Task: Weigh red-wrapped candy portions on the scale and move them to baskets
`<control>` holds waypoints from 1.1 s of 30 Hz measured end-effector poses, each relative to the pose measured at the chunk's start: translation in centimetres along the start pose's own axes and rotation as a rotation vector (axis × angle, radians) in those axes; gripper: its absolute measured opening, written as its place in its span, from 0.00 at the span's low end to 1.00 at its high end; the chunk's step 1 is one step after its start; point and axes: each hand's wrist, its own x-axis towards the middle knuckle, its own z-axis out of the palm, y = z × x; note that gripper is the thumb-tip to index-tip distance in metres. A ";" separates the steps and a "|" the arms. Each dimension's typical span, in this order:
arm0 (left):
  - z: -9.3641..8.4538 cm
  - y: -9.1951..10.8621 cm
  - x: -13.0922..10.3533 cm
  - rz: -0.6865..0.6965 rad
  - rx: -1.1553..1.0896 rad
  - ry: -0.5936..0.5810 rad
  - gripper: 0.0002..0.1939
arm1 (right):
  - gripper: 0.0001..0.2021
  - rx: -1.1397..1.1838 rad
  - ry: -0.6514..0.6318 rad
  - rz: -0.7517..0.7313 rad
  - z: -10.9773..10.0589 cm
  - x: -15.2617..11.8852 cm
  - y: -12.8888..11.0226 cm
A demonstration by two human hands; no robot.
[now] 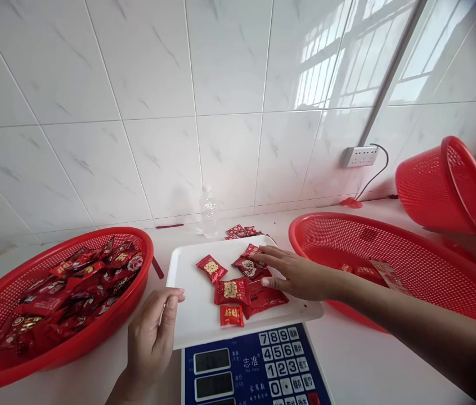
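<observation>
A white tray (196,326) sits on top of a blue scale (255,371) with number keys and small displays. Several red wrapped sweets lie on the tray, among them a sweet with gold print (232,291), a smaller packet (232,315) and a larger flat red packet (265,301). My right hand (297,273) is spread palm down over the sweets on the tray's right side, fingertips on or just above them. At the tray's left rim is my left hand (153,332), its fingers loosely curled and fingertips overlapping the rim; nothing shows in them.
A red basket (147,247) heaped with sweets stands at left. To the right is another red basket (432,247) with a few packets, and a tilted smaller basket (423,183) behind it. A clear bottle (209,211) and loose sweets (244,231) sit near the tiled wall.
</observation>
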 end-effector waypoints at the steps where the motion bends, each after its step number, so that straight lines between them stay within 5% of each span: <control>1: 0.0 0.0 0.0 0.004 0.005 0.005 0.10 | 0.38 0.008 -0.023 0.021 0.1 0.1 0.0; 6: 0.0 -0.1 0.0 0.004 0.018 0.028 0.10 | 0.37 0.084 -0.081 -0.083 0.1 1.0 -1.1; 17: -0.2 0.0 0.4 -0.050 0.074 0.039 0.12 | 0.33 -0.032 0.000 -0.433 2.0 4.4 -5.1; 24: -0.4 0.0 0.2 -0.029 0.070 0.059 0.11 | 0.23 0.021 0.229 -0.389 1.5 -0.6 -3.1; 29: -0.3 -0.1 0.1 -0.054 0.043 0.051 0.12 | 0.22 0.032 0.517 -0.172 5.0 -5.0 -0.7; 33: -0.3 0.1 0.2 -0.077 0.018 0.050 0.15 | 0.20 0.000 0.594 -0.079 7.8 -7.0 -1.3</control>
